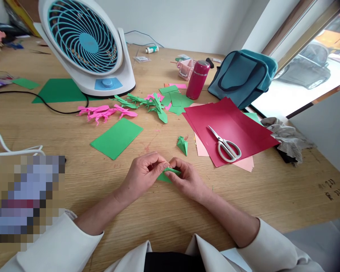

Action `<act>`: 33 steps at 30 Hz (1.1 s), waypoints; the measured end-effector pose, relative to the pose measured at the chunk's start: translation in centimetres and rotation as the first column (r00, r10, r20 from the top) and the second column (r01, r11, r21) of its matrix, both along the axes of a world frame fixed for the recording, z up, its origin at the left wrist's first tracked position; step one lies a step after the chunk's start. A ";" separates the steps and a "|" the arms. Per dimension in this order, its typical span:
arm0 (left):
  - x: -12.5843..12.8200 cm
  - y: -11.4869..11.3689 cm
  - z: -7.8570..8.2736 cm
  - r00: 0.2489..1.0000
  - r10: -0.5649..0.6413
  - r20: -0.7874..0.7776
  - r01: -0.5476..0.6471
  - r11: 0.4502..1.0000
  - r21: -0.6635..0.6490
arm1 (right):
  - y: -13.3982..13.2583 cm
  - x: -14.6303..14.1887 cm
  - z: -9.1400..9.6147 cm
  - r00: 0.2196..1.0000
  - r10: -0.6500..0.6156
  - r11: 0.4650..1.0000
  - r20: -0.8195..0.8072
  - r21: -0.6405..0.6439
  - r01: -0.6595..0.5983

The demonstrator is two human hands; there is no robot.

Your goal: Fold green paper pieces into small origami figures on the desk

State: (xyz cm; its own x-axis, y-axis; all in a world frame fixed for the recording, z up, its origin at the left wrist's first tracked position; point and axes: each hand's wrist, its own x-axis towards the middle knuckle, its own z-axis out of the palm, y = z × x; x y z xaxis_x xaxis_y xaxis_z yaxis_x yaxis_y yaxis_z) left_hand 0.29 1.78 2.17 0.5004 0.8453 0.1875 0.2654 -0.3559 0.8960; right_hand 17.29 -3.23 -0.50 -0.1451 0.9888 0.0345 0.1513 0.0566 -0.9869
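Between my two hands is a small piece of folded green paper (164,177), pinched just above the wooden table. My left hand (144,172) grips its upper left part between thumb and fingertips. On the other side, my right hand (188,177) holds the right end with thumb and bent forefinger. The fingers cover much of the paper. Just beyond my right hand lies a folded green paper piece (183,145) with a pointed end. A stack of green paper sheets (116,138) rests beyond my left hand.
White-handled scissors (228,149) lie on red paper sheets (243,128) at right. Pink folded paper figures (102,112) and green ones (158,109) sit farther back. Behind them stand a fan (87,41), a red flask (197,80) and a teal bag (243,77). A black cord (56,110) crosses the left.
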 end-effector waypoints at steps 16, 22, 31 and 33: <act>0.1 0.6 -1.2 0.999 0.032 -0.007 -0.033 0.992 -0.121 | 0.2 -0.2 -0.5 0.990 -0.114 0.991 -0.086 -0.079 0.108; 0.1 0.6 -1.0 0.998 0.046 0.029 -0.045 0.998 -0.047 | 0.3 -0.2 -0.8 0.991 -0.099 0.993 -0.095 -0.065 0.093; 0.0 0.4 -1.2 0.998 0.058 0.020 -0.058 0.998 0.008 | 0.5 -0.1 -1.5 0.992 -0.086 0.995 -0.094 -0.058 0.081; 0.0 0.4 -1.2 0.998 0.049 0.026 -0.049 0.999 0.011 | 0.5 -0.1 -1.4 0.993 -0.089 0.995 -0.072 -0.041 0.087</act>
